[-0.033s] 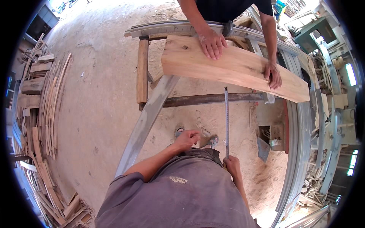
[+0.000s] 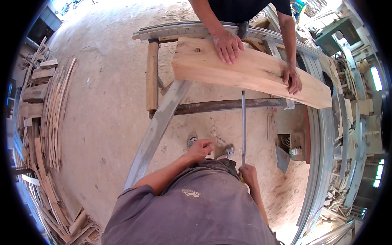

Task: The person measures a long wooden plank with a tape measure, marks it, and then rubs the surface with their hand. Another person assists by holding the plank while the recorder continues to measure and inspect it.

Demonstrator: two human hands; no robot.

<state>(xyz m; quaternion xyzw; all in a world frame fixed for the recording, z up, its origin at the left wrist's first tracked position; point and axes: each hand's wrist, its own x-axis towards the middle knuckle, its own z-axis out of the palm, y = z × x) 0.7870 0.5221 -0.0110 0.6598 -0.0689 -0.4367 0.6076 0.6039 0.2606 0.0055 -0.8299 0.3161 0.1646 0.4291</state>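
My right hand (image 2: 249, 174) is closed around a tape measure at my waist; a bit of yellow shows at my fingers. Its narrow blade (image 2: 243, 126) sticks straight out ahead, with the tip just short of the near face of a thick, pale wooden beam (image 2: 245, 67). My left hand (image 2: 200, 150) hovers in front of my waist, fingers loosely bent and partly apart, with nothing visible in it. Across from me, another person's hands (image 2: 228, 47) rest on the beam, which has a dark knot near its left end.
The beam lies over a metal frame with a slanting grey bar (image 2: 157, 126) on my left and a wooden post (image 2: 152, 77). Long metal rails (image 2: 320, 163) run along the right, near a round toothed blade (image 2: 328, 83). Stacked wooden strips (image 2: 55, 114) lie far left.
The tape blade has turned a little on its edge and its tip sits slightly higher, nearer the beam. My right hand has shifted slightly upward. My left hand stays about where it was.
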